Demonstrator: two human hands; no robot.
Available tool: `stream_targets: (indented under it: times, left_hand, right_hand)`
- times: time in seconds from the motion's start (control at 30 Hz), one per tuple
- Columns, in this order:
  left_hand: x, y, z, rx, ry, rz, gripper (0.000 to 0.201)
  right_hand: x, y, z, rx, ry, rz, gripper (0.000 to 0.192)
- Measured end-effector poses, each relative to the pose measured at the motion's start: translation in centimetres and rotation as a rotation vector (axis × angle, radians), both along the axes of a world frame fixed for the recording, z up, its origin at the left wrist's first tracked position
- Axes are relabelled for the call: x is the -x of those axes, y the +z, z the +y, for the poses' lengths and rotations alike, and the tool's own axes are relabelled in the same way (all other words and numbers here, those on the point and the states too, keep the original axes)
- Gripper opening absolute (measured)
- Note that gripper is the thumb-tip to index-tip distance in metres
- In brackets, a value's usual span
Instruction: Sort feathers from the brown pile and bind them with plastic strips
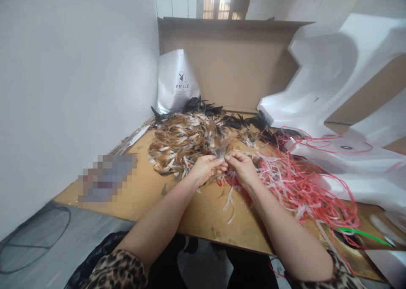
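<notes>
A big heap of brown, white and black feathers [187, 143] lies on a low wooden board [149, 187]. My left hand [206, 168] and my right hand [242, 166] meet at the near edge of the heap, fingertips pinched together on a small bunch of feathers [222, 150]. Under and to the right of my right hand spreads a tangle of red and pink-white plastic strips [294, 187], some of them trailing below my wrist.
A silver bag [176, 82] leans against brown cardboard [231, 65] at the back. White foam packing pieces [336, 90] stand at the right. A white wall closes the left side. A blurred patch [106, 177] lies on the board's left part. A green strip [364, 234] lies near right.
</notes>
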State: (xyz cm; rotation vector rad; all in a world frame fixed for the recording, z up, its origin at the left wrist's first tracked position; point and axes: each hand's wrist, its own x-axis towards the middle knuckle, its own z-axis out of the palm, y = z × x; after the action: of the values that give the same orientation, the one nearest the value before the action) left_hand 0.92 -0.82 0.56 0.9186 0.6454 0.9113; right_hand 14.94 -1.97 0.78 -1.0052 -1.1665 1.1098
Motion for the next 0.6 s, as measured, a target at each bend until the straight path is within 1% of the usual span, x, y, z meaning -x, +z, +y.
stream_targets:
  times: [0.17, 0.4, 0.5, 0.6]
  left_hand:
    - [-0.19, 0.06, 0.02, -0.067, 0.031, 0.052, 0.022]
    - [-0.52, -0.25, 0.22, -0.244, 0.137, 0.175, 0.028]
    - [-0.53, -0.28, 0.2, -0.294, 0.124, 0.214, 0.032]
    - [-0.45, -0.22, 0.11, -0.295, 0.083, 0.217, 0.036]
  right_hand:
    - [0.05, 0.11, -0.07, -0.041, 0.004, -0.008, 0.015]
    - [-0.16, 0.48, -0.35, -0.11, 0.025, -0.098, 0.014]
    - [-0.47, 0.52, -0.48, -0.16, 0.019, -0.157, 0.014]
    - [-0.89, 0.42, -0.47, -0.212, 0.04, -0.204, 0.014]
